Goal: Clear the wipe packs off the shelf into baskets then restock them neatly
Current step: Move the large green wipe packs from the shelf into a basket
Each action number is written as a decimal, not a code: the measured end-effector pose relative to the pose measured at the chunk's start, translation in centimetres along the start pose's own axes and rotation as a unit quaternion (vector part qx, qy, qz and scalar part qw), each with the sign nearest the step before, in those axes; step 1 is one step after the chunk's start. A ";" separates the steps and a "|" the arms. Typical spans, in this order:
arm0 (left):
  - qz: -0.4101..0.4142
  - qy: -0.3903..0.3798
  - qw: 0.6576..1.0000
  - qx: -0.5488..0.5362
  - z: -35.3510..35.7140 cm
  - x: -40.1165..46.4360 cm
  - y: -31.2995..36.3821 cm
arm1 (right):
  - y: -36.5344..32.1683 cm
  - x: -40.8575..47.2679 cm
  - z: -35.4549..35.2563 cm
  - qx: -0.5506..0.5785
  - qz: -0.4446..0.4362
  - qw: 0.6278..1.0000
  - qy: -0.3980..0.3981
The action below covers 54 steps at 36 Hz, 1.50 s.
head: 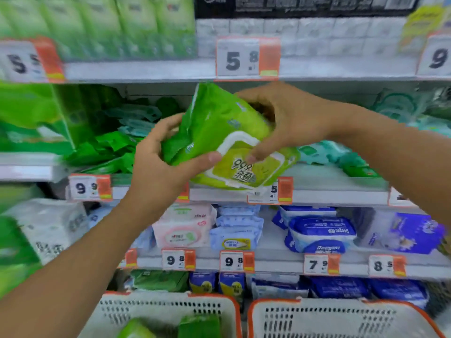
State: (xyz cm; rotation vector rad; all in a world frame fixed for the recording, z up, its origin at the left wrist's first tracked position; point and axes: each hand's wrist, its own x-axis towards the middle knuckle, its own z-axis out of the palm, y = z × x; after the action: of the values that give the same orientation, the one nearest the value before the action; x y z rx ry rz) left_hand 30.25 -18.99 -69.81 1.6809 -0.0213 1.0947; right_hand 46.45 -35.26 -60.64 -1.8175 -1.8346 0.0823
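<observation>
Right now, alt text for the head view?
Both hands, left hand and right hand, hold a green wipe pack before a stocked shelf. Two white baskets sit below; the left basket holds green packs, the right basket shows none.

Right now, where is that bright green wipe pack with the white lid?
The green wipe pack is mid-frame in the head view, held in the air by the left hand and right hand, in front of the middle shelf and above the baskets.
</observation>
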 end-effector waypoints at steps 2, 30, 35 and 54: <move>-0.163 0.005 0.980 -0.111 -1.2 -0.8 0.2 | -0.4 0.7 0.8 0.076 0.042 0.996 -0.034; -0.213 -0.084 0.922 0.313 -9.4 -6.8 -6.0 | 1.5 0.1 23.5 0.077 0.163 0.981 0.065; 0.060 -0.139 0.896 0.418 -3.9 2.7 -2.8 | 4.4 3.5 9.5 -0.156 0.109 0.937 0.292; -0.264 -0.383 0.676 0.572 2.6 9.8 -9.2 | 19.1 9.9 3.0 -0.259 0.182 0.948 0.029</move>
State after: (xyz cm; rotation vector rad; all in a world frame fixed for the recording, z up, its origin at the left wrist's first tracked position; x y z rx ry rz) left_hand 42.26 -12.39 -70.28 2.8864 0.7108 -0.2898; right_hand 63.19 -23.35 -67.79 -2.4750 -1.5493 -0.3465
